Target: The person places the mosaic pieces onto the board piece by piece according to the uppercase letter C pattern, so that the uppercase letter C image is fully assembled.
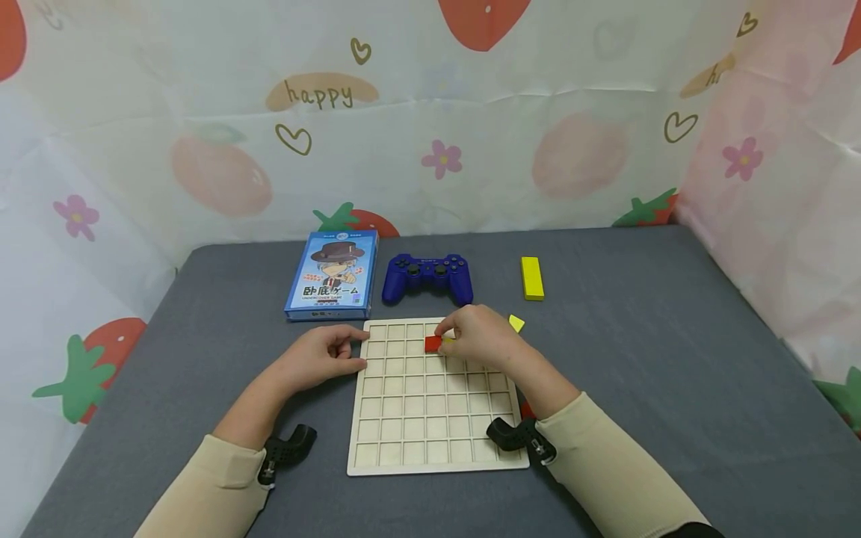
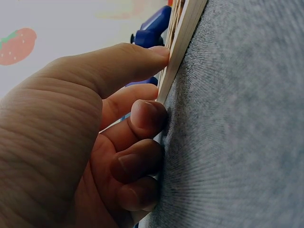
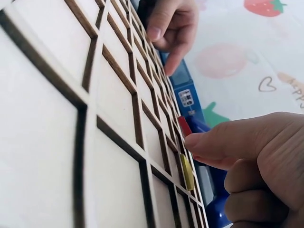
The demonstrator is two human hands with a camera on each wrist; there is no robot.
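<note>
Right hand (image 1: 484,336): thumb and forefinger pinch the red block (image 1: 432,344) at the grid board's (image 1: 413,429) 12 o'clock cells. Square the block to the ribs; release only once flat. Avoid nudging the yellow piece (image 3: 187,173), at the block's 3 o'clock. Left hand (image 1: 323,355): unclenched, thumb and forefinger against the board's 10 o'clock edge; apply light pressure. The controller (image 1: 427,273) lies beyond, at 12 o'clock.

soft, even light; the right hand (image 1: 480,336) shades the board (image 1: 413,407); left wrist backdrop (image 2: 104,28) looks washed out.
</note>
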